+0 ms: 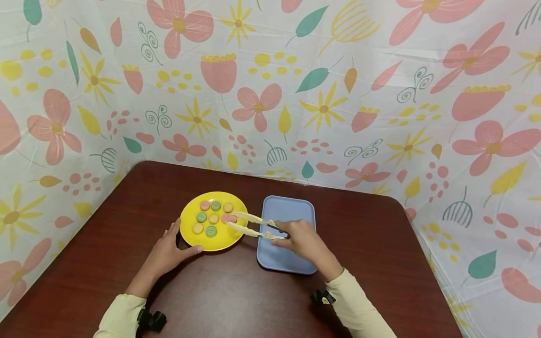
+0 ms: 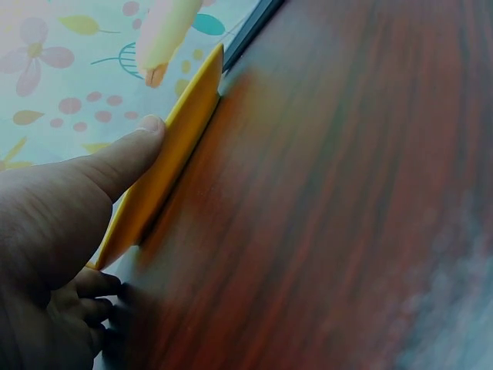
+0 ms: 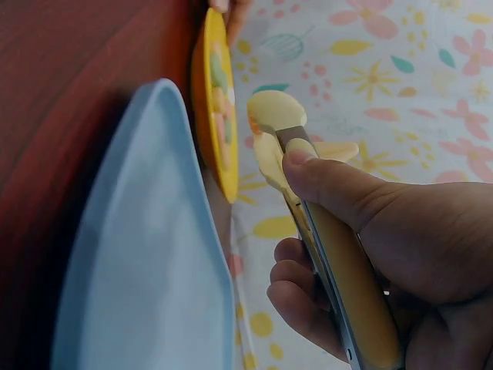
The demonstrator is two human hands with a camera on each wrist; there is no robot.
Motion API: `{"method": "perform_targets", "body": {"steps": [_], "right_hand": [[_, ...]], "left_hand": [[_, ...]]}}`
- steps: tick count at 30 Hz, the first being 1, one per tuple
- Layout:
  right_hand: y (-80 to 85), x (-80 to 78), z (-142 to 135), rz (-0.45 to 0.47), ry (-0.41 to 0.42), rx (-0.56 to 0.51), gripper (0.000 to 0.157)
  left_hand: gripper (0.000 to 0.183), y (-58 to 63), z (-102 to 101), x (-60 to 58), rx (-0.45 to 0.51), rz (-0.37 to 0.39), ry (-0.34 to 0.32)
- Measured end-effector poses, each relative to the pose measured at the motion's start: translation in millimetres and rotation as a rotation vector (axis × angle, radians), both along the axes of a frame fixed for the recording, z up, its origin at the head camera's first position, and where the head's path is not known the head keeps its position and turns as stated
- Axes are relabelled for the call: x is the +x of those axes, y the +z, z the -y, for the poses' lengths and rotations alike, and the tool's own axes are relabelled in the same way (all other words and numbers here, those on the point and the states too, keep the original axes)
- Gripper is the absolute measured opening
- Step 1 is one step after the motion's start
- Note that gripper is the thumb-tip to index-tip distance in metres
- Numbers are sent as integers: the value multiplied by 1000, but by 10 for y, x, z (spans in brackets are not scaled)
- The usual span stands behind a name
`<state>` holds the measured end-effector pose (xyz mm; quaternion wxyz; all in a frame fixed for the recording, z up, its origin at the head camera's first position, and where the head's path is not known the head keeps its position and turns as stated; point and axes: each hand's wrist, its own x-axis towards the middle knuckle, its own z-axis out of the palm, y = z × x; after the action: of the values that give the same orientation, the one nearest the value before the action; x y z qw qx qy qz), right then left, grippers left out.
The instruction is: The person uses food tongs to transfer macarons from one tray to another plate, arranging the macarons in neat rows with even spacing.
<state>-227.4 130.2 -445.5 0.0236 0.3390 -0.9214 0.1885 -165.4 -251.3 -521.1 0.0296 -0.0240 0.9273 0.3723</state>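
My left hand (image 1: 171,251) holds the edge of a yellow plate (image 1: 224,238): thumb along the near rim, fingers at its left side. In the left wrist view the thumb (image 2: 127,158) lies against the rim and the other fingers curl low beside the table. Several pink, green and yellow macarons sit on the plate. My right hand (image 1: 301,240) grips tongs (image 1: 249,230) with cream-coloured tips, their arms apart. Those tips stand on either side of a pink macaron (image 1: 229,218) at the plate's right. Thumb and curled fingers wrap the tongs' handle (image 3: 350,281) in the right wrist view.
A blue rectangular tray (image 1: 283,260) lies right of the plate, beneath the right hand and tongs. Both stand on a dark brown table (image 1: 359,234). A flower-patterned cloth (image 1: 270,94) hangs behind the table and along its sides.
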Motion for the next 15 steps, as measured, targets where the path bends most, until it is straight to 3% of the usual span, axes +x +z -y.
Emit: {"method": "perform_targets", "body": {"steps": [8, 15], "right_hand": [[-108, -3, 132, 8, 26, 24, 45], [-138, 9, 177, 60, 20, 29, 50]], "left_hand": [[131, 5, 4, -2, 10, 7, 2], [130, 8, 6, 0, 13, 10, 5]]}}
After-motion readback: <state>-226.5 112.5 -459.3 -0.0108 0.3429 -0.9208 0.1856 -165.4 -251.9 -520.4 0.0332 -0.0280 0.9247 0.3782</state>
